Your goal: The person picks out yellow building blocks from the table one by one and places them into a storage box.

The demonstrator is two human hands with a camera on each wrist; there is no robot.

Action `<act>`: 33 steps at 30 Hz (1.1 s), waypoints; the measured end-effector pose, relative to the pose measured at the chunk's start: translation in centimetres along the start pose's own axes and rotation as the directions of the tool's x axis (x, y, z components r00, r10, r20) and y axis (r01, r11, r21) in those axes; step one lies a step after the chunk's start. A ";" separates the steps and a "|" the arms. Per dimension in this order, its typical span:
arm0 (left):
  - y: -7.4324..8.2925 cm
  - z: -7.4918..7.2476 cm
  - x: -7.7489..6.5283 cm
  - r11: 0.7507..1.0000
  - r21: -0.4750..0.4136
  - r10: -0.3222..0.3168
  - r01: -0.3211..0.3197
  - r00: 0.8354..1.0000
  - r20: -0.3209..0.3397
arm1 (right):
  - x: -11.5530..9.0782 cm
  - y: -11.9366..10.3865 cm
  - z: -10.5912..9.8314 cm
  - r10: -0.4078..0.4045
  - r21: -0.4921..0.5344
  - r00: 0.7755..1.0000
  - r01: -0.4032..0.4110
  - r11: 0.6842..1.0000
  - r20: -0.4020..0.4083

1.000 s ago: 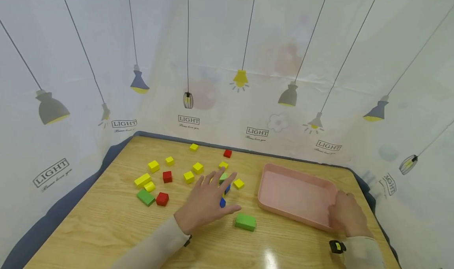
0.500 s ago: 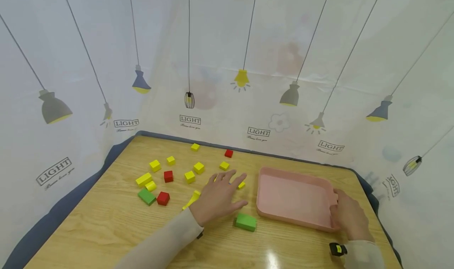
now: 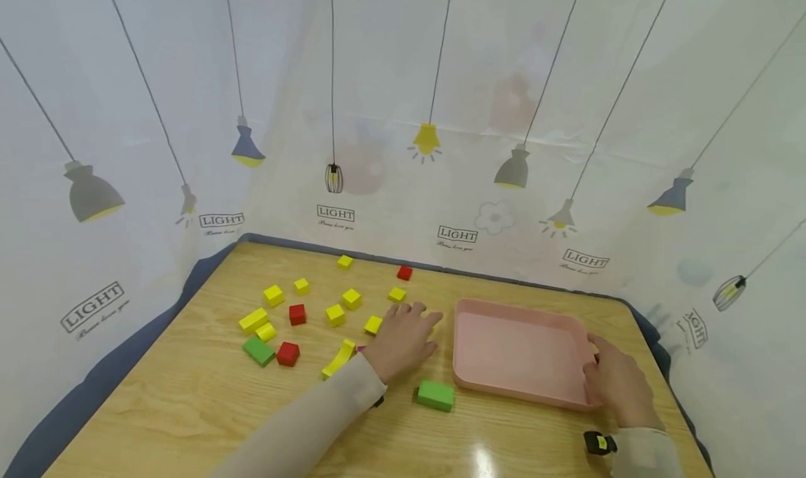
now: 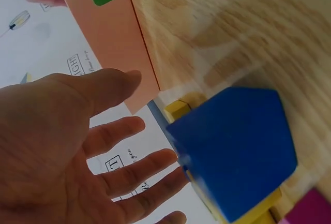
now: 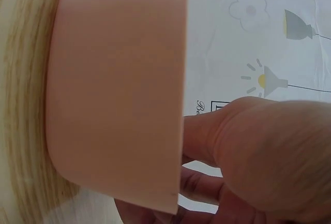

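Note:
My left hand (image 3: 403,338) is over the blocks left of a pink tray (image 3: 522,390), fingers loosely spread. In the left wrist view its fingertips are right at a blue block (image 4: 238,151), with a yellow block partly hidden behind it and a magenta block (image 4: 310,208) beside. The head view has the blue block hidden behind this hand. A green block (image 3: 435,395) lies between the hand and the front of the tray. My right hand (image 3: 620,383) grips the tray's right end; the right wrist view has its thumb and fingers at the rim (image 5: 181,182).
Several yellow blocks, such as an arched one (image 3: 340,359), are scattered over the wooden table (image 3: 157,408). Red blocks (image 3: 288,354) and another green block (image 3: 259,350) lie to the left. A printed curtain (image 3: 378,79) stands behind the table's far edge.
My left hand has moved right toward the tray, uncovering the yellow arched block and some magenta. The tray has shifted slightly left and nearer, with my right hand still gripping it.

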State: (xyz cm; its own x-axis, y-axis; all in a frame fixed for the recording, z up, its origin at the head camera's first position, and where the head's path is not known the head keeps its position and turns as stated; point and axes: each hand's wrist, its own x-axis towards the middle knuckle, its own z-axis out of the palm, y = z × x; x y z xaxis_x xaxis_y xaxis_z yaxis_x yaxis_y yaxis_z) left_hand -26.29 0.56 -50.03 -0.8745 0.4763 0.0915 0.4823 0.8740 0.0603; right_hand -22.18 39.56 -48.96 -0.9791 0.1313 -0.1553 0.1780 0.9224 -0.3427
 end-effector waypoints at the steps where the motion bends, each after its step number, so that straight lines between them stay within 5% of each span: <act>1: 0.0 0.1 0.1 1.000 0.005 -0.001 0.001 1.000 0.011 | 0.0 0.0 0.0 -0.004 -0.002 1.000 0.004 1.000 -0.002; 14: 0.0 0.7 1.1 0.999 -0.013 0.032 -0.031 0.997 0.066 | 0.1 0.0 0.0 0.016 -0.018 1.000 -0.016 1.000 -0.013; 23: -0.1 1.0 1.1 0.999 -0.047 0.019 -0.016 0.999 0.043 | -0.3 -0.4 -0.2 0.014 -0.014 1.000 -0.014 1.000 -0.012; 33: 0.6 0.4 1.1 0.977 -0.213 0.016 -0.018 1.000 -0.011 | -0.2 0.0 -0.1 -0.007 -0.007 1.000 0.007 1.000 -0.016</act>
State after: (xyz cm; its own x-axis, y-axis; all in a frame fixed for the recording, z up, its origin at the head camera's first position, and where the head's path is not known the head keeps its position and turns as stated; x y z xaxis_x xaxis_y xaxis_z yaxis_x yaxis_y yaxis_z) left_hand -26.97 1.66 -50.32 -0.8662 0.4889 0.1035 0.4975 0.8246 0.2693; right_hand -22.02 39.59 -48.80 -0.9817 0.1306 -0.1383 0.1707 0.9259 -0.3370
